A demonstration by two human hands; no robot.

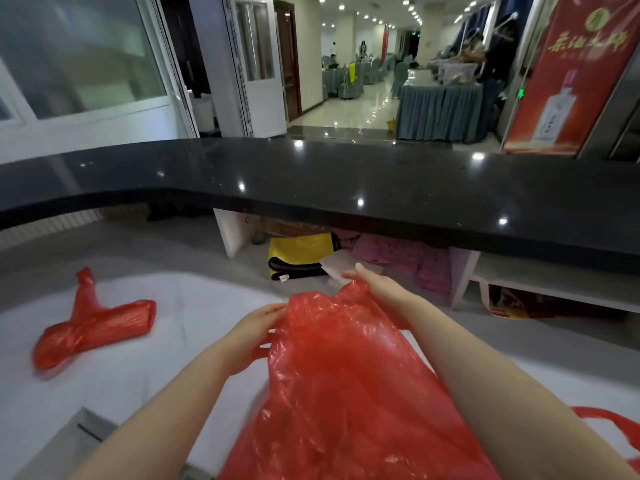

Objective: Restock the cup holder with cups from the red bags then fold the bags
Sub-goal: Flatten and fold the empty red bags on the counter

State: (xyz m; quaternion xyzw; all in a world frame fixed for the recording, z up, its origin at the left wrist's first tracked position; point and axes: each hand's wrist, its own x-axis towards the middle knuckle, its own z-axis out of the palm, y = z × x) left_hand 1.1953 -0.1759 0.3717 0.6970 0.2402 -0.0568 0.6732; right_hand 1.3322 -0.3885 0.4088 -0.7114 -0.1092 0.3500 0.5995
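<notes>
Red bag [346, 375] hangs over the table [194, 306], pinched at its top by your left hand [254, 332] and right hand [375, 284]. Another bag [93, 327] lies apparently folded; no cups visible, so restocking looks done.

Black counter [346, 174] across mid-frame; yellow bag [299, 249] and pink cloth [408, 259] beneath; red banner [568, 74] upper right.
</notes>
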